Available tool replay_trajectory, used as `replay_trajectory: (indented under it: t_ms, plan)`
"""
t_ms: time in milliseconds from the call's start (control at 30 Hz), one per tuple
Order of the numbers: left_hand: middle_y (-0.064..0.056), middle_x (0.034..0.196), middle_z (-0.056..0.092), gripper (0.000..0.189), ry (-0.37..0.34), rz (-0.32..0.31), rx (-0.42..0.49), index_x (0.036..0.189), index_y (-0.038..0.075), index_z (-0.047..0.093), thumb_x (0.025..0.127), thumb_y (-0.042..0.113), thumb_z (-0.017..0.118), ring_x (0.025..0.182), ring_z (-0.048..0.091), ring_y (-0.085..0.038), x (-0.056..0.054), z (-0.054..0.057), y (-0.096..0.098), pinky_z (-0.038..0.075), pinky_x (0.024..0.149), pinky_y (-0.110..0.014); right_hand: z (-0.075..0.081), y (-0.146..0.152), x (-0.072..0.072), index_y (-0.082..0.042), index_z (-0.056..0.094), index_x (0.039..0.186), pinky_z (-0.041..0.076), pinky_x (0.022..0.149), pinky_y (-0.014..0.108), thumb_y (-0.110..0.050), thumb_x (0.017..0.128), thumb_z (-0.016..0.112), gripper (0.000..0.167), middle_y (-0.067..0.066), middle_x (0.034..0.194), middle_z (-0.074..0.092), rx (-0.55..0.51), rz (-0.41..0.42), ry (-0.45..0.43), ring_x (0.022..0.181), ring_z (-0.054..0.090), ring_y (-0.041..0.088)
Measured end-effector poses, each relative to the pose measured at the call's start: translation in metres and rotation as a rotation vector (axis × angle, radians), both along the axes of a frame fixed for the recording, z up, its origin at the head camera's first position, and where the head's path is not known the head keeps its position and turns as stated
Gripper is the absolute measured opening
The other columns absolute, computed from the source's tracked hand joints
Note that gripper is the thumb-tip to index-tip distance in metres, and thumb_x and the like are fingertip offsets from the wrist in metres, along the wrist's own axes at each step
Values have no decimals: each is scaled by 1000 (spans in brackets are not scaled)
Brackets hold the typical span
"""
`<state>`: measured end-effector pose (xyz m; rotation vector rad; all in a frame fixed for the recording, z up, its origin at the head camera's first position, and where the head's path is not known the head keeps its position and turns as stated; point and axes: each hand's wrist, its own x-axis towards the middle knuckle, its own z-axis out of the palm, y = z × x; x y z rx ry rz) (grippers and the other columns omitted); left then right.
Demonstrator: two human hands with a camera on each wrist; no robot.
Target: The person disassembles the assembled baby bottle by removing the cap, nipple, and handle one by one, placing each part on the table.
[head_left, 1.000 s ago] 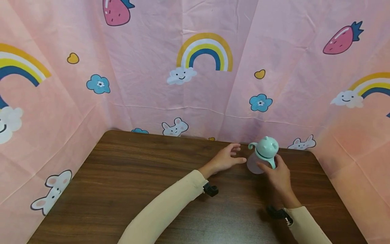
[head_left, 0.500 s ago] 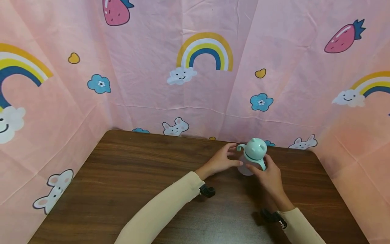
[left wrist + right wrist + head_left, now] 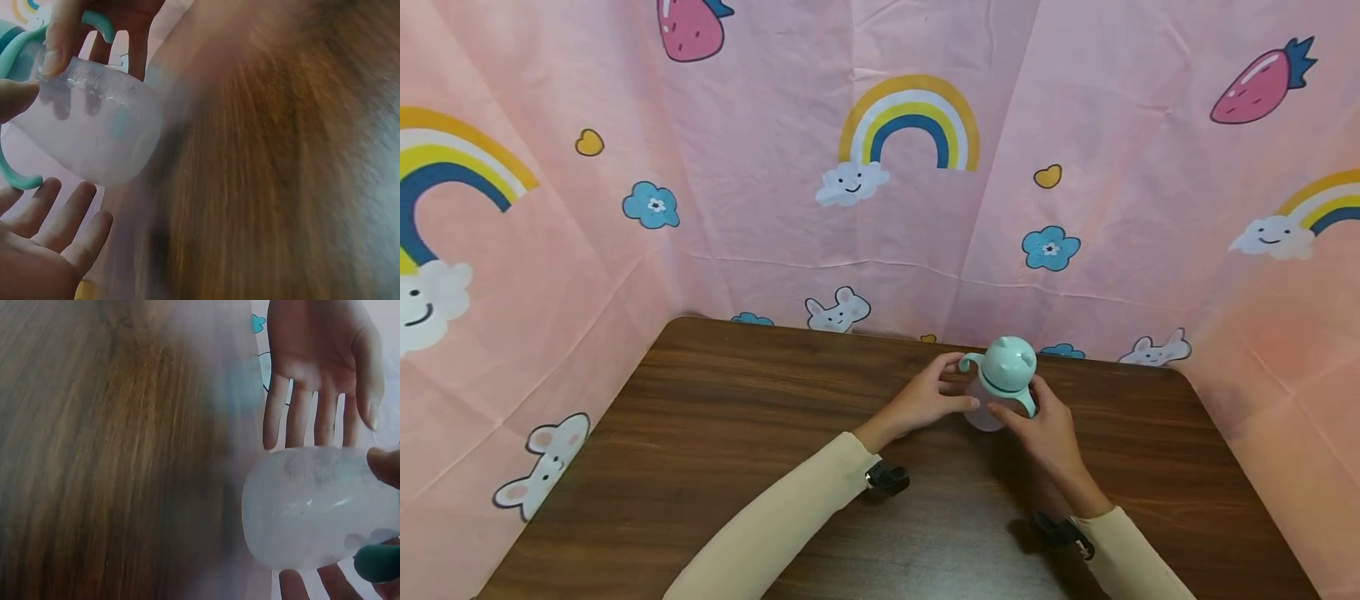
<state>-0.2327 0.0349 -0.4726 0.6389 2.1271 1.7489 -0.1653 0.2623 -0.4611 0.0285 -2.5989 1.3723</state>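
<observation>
A baby bottle (image 3: 987,407) with a translucent body has a mint-green domed cap (image 3: 1009,364) with small ears, and two curved handles. My right hand (image 3: 1051,429) grips it from the right, its thumb on the near side of the body. From the left, my left hand (image 3: 925,402) reaches around it with thumb and fingers apart. The left wrist view has the bottle (image 3: 106,131) tilted above the spread left fingers (image 3: 65,228), the left thumb close to its side. In the right wrist view the left palm (image 3: 315,350) faces the bottle's wall.
Under both hands is a dark wood-grain table (image 3: 737,417). A pink cloth (image 3: 760,125) printed with rainbows, strawberries and rabbits hangs along its back and sides. Each wrist carries a black strap mount, such as the left one (image 3: 887,478).
The right hand has carried the bottle leftward, and the left hand has shifted left too. The gap between the left hand and the bottle has closed, so its fingers now overlap the bottle's left side.
</observation>
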Motion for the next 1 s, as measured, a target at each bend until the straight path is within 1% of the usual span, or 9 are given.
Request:
replay_trajectory:
  t_ms: [133,300,433,567,667,833,900,1000]
  plan:
    - [-14,156,57,77,4,15,20,167,11,41,103,21,81,141,60,-35,3,-3,-10,55,110,-51,-5,-7,-3,-4,57,153,53,105,62,-24,96,90,69,20,147,66,-10,27,16,132,64,39]
    - [-15,155,57,74,1,43,52,166,11,41,104,19,80,140,62,-36,7,-5,-24,55,109,-52,-8,-16,-9,-6,56,155,55,105,62,-23,98,89,69,17,149,65,-60,89,16,133,64,37]
    - [-18,155,56,73,-11,79,65,166,11,42,104,18,79,138,63,-38,10,-6,-35,56,107,-53,-11,-23,-17,-6,55,157,57,103,60,-20,98,88,69,17,148,65,-106,134,20,128,67,37]
    - [-20,156,55,72,-17,112,67,165,11,43,104,18,79,136,64,-40,11,-8,-46,57,106,-54,-12,-33,-23,-5,57,156,58,101,56,-17,97,88,67,18,146,67,-135,151,25,124,68,36]
    - [-20,156,55,69,-32,130,79,165,12,44,105,17,78,137,64,-39,12,-8,-55,56,107,-54,-12,-42,-26,-5,58,155,59,97,48,-17,98,88,66,17,143,68,-150,162,19,120,69,36]
    - [-22,155,56,64,-57,154,124,162,8,44,106,13,75,137,64,-41,15,-6,-70,55,110,-53,-12,-54,-30,-6,59,154,60,88,31,-15,97,88,65,17,141,69,-164,200,27,114,72,36]
    - [-23,155,55,63,-62,159,131,162,7,44,107,14,74,137,63,-41,17,-6,-74,54,110,-53,-12,-57,-31,-5,59,153,60,87,28,-13,96,89,64,18,140,69,-178,214,30,113,74,36]
    - [-25,156,55,63,-68,165,131,162,6,44,107,15,74,137,63,-42,20,-6,-80,54,111,-53,-12,-61,-31,-5,60,152,60,86,28,-10,96,89,63,18,138,70,-189,222,25,111,75,36]
